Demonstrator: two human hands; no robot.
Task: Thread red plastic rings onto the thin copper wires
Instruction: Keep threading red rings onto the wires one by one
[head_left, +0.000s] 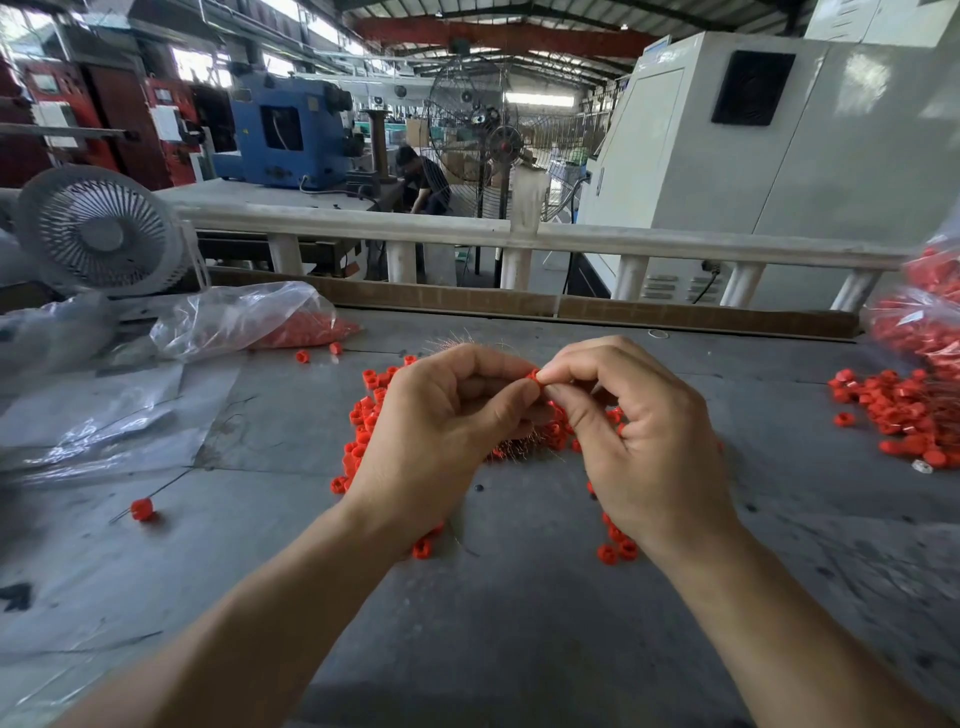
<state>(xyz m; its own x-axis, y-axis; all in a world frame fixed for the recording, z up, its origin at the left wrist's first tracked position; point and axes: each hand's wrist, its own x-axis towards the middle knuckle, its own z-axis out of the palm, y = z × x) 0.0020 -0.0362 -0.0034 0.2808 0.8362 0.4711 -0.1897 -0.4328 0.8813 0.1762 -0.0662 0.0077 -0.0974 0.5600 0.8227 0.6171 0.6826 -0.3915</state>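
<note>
The grey table carried the work, scuffed and bare toward the near edge. A clear plastic bag of red rings lay at far left, a second bag at far right with a loose heap of rings just beside it; a small white desk fan stood at the back left. The main pile of red rings sat mid-table, partly hidden under both hands. Left hand was curled, thumb and forefinger pressed together near the ring; whether it held a wire end could not be told. Right hand pinched one red plastic ring between thumb and forefinger tips, raised above the pile, with the left hand's fingertips touching it. A bundle of thin copper wires showed under the hands, with fine ends fanning out behind them. One ring already on a wire lay alone at left. Judgement: rings are light, rigid and smooth, best pinched by the outer wall with the bore left open; wire is very thin and springy, likely to bend, so should be gripped close to its tip. No legible labels or writing were seen.
</note>
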